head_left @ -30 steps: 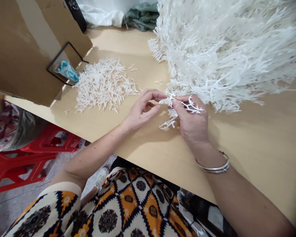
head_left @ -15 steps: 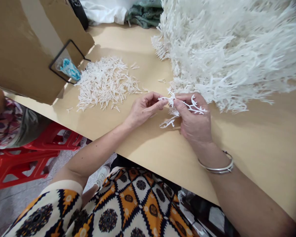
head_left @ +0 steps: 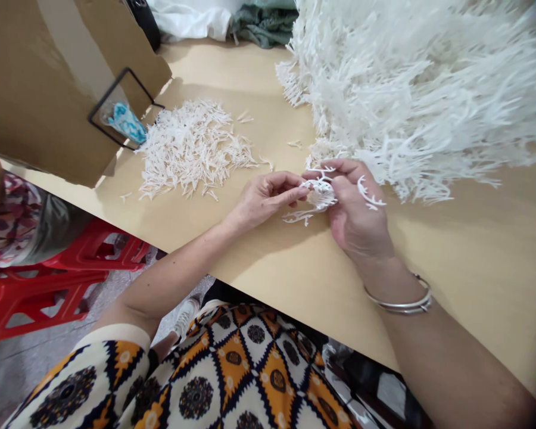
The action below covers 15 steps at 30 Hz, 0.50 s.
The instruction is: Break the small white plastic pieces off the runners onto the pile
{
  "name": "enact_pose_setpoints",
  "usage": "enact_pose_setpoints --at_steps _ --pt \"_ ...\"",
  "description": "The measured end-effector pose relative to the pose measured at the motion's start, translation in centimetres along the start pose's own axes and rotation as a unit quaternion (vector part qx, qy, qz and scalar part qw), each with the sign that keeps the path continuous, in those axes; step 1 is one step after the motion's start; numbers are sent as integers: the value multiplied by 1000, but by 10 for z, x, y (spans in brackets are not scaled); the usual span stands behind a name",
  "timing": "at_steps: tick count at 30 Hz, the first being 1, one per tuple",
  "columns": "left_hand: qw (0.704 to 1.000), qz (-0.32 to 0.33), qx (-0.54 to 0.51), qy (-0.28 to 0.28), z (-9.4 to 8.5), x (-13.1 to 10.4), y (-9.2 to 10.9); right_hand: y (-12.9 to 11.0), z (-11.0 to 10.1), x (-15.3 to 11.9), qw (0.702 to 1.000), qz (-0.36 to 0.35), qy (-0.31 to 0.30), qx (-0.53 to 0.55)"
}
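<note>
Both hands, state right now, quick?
Left hand: closed, thumb and finger pinching the edge of the white branched bunch.
Right hand: closed, holding the same bunch.

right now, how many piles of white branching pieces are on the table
2: the small pile near the cardboard, the large pile at upper right; more could be hidden.

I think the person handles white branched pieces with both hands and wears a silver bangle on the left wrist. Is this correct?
Not quite: the head view shows the silver bangle on the wrist of the right hand. The rest is right: that hand and the left hand both handle white branched pieces.
</note>
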<state>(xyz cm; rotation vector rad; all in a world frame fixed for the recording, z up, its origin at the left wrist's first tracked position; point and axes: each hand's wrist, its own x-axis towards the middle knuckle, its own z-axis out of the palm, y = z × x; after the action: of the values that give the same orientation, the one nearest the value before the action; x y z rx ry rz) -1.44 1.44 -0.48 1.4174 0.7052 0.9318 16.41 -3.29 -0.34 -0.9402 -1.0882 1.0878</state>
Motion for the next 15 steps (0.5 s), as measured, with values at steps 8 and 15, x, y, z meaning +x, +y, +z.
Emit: enact_pose_setpoints --at_steps 8,15 --pt "999 -22 -4 25 1 -3 3 9 -4 4 996 -16 44 -69" --pt "1000 6 -3 22 2 -4 6 5 -5 6 996 -10 23 -81"
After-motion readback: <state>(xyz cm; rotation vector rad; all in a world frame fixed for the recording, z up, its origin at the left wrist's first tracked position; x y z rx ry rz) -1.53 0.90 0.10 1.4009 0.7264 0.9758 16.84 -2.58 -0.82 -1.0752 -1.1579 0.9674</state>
